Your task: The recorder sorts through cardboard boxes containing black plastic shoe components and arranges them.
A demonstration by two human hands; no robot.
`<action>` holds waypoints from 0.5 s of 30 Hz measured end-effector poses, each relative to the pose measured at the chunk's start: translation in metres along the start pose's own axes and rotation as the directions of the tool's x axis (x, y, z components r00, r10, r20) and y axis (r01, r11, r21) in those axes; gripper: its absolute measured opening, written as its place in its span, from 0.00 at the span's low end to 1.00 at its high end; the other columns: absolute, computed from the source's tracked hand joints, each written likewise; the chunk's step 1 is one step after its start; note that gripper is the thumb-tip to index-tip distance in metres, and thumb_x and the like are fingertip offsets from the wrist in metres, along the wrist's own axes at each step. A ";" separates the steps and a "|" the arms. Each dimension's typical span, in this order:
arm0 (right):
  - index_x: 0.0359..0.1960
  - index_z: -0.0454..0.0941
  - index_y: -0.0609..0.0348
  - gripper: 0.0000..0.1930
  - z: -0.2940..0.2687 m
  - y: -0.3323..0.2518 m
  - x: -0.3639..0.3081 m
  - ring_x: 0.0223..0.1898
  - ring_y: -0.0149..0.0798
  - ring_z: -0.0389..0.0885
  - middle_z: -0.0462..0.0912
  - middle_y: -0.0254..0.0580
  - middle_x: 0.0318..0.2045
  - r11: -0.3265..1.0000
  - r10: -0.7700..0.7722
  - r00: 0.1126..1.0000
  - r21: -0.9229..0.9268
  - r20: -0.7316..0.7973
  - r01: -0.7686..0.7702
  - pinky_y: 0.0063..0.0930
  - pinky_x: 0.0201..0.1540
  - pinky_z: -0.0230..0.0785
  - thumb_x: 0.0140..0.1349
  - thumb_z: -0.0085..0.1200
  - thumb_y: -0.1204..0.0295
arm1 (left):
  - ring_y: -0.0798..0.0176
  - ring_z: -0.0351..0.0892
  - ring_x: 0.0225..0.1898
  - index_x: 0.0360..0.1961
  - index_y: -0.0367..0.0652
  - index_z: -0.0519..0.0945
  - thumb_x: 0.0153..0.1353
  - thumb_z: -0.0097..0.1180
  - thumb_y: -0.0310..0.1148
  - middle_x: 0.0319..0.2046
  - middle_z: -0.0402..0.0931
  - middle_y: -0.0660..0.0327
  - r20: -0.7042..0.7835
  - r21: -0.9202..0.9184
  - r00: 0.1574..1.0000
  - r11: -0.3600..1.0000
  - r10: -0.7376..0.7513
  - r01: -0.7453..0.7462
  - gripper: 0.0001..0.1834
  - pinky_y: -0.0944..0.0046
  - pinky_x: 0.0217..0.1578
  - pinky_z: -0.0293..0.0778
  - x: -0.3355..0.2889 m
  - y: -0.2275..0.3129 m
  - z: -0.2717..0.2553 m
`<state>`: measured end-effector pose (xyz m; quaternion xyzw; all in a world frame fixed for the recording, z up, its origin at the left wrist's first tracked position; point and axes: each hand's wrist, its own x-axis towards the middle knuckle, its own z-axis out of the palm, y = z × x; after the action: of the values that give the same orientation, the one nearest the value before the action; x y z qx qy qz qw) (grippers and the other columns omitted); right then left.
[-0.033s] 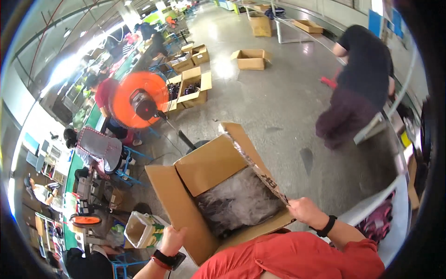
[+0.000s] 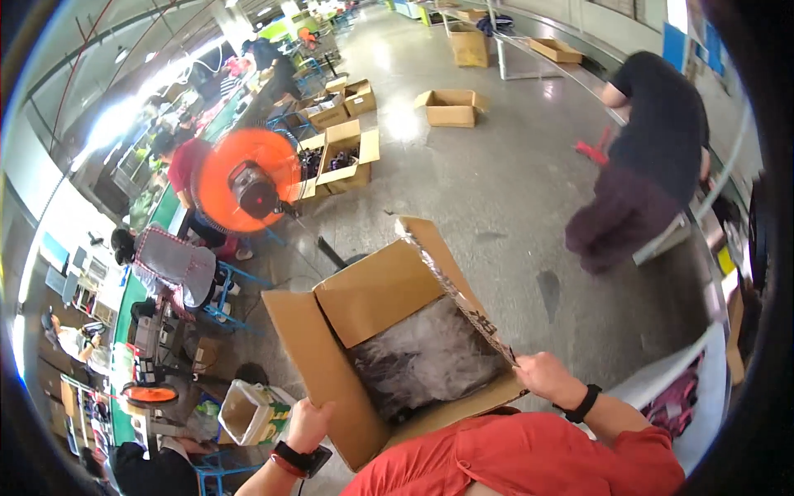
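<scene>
An open cardboard box (image 2: 376,293) is in front of my body, its flaps standing up. Inside it lie dark items under clear plastic bags (image 2: 430,355). My left hand (image 2: 310,424) is closed on the box's near left side, fingers mostly hidden behind the cardboard. On the right, my right hand (image 2: 546,376) grips the corner of the right flap, which has torn tape along its edge. Both wrists wear dark bands.
An orange fan (image 2: 252,186) stands ahead to the left. Several open cartons (image 2: 343,165) line the walkway beyond it. A person (image 2: 649,149) in dark clothes bends at a rack on the right. Near my left hand is a white bin (image 2: 244,409); workers sit along a green bench (image 2: 124,331).
The view has shifted very slightly. The person on the right appears a little lower and farther right. My hands keep their hold on the box.
</scene>
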<state>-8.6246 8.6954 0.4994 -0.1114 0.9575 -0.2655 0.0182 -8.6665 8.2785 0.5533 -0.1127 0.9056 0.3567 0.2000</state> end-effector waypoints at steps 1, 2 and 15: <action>0.22 0.70 0.62 0.10 -0.015 0.021 0.039 0.23 0.58 0.74 0.74 0.55 0.19 1.000 0.002 1.000 0.002 -0.001 -0.002 0.46 0.24 0.67 0.57 0.48 0.68 | 0.54 0.81 0.32 0.37 0.38 0.79 0.54 0.48 0.36 0.29 0.79 0.47 -0.017 -0.019 1.000 1.000 0.000 0.000 0.15 0.59 0.34 0.74 0.034 0.016 0.003; 0.22 0.70 0.62 0.10 -0.024 0.041 0.075 0.23 0.58 0.74 0.74 0.55 0.19 1.000 -0.019 1.000 -0.010 -0.001 0.019 0.46 0.24 0.67 0.57 0.48 0.68 | 0.54 0.81 0.33 0.38 0.38 0.78 0.54 0.48 0.36 0.29 0.78 0.46 -0.066 -0.032 0.986 0.987 0.155 -0.157 0.15 0.58 0.34 0.73 0.069 0.027 0.008; 0.20 0.68 0.64 0.11 -0.101 0.242 0.419 0.22 0.59 0.73 0.72 0.57 0.19 0.997 0.001 0.996 0.078 0.089 -0.008 0.46 0.23 0.65 0.55 0.49 0.70 | 0.44 0.78 0.26 0.30 0.32 0.77 0.54 0.48 0.37 0.22 0.74 0.40 -0.017 0.016 0.998 0.998 0.067 -0.067 0.15 0.54 0.28 0.72 0.430 0.253 -0.004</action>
<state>-9.0920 8.8553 0.4724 -0.1203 0.9448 -0.2977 0.0657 -9.1398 8.4321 0.5177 -0.0841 0.9133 0.3552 0.1807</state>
